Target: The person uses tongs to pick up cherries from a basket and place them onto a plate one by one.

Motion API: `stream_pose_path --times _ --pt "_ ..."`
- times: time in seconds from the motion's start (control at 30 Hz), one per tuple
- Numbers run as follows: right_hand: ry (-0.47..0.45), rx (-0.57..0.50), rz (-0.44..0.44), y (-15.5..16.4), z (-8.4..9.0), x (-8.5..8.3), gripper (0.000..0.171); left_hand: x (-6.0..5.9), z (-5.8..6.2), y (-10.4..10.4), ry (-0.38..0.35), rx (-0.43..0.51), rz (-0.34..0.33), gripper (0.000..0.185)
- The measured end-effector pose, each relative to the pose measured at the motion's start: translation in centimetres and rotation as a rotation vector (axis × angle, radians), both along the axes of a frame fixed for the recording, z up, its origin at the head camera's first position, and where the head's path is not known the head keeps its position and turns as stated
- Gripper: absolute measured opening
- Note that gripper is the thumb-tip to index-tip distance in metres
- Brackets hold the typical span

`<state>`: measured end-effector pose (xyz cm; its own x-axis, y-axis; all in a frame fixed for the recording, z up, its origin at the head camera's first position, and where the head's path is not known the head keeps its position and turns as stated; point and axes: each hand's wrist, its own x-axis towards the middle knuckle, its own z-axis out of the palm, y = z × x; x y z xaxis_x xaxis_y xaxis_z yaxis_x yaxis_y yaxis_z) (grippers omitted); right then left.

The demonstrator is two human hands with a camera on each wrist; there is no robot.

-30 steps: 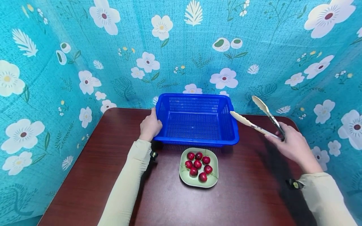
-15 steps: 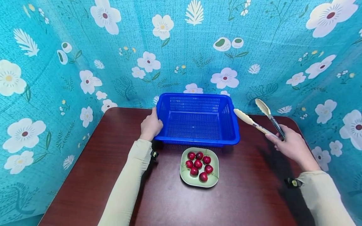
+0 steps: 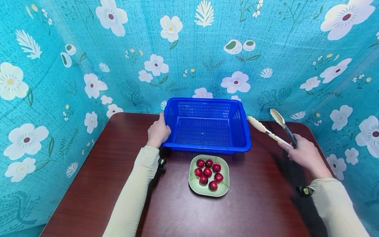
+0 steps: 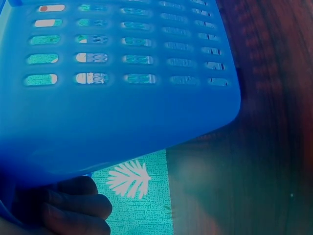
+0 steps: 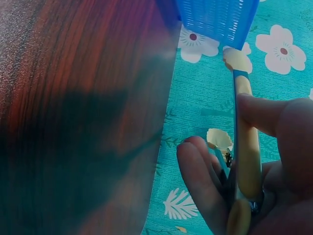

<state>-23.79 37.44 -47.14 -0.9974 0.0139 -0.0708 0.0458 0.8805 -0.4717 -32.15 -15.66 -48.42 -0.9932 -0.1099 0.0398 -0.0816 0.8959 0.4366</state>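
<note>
The blue basket [image 3: 207,126], set at the desk's [image 3: 97,184] far edge, is held at its left rim by the left hand [image 3: 158,131], fingers curled round the wall. Cream tongs [image 3: 273,128], arms spread apart, are clamped in the right hand [image 3: 305,154] above the desk's far right corner. A green plate [image 3: 192,184] of cherries [image 3: 208,173] is seen just in front of the basket.

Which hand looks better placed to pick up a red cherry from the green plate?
Probably the right hand: it holds the cream-tipped tongs, open. The left hand grips the blue plastic basket.
</note>
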Motion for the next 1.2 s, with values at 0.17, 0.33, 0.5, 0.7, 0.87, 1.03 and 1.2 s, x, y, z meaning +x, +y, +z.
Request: stream_pose_path --times 0.17,0.33,0.5,0.7,0.87,1.03,1.2 --pt "-0.034 0.022 0.001 0.2 -0.3 -0.1 0.078 -0.1 -0.1 0.0 -0.002 -0.002 -0.002 0.069" --pt "-0.081 0.032 0.006 0.5 -0.8 -0.3 0.086 -0.1 0.0 0.1 -0.004 -0.016 0.005 0.069" --pt "-0.101 0.041 0.012 0.6 -1.1 -0.4 0.088 -0.1 0.1 0.2 -0.015 -0.024 0.009 0.071" --pt "-0.096 0.087 0.025 0.7 -1.5 -0.5 0.088 0.0 0.0 0.2 -0.028 -0.023 0.014 0.070" --pt "-0.104 0.092 0.029 0.7 -1.8 -0.4 0.082 0.0 0.0 0.2 -0.012 -0.024 0.009 0.070" --pt "-0.114 0.082 0.030 0.6 -1.9 -0.4 0.076 -0.1 -0.1 0.1 -0.013 -0.023 0.009 0.070" --pt "-0.133 0.082 0.028 0.5 -1.8 -0.4 0.074 -0.1 -0.3 0.1 -0.014 -0.019 0.011 0.070"
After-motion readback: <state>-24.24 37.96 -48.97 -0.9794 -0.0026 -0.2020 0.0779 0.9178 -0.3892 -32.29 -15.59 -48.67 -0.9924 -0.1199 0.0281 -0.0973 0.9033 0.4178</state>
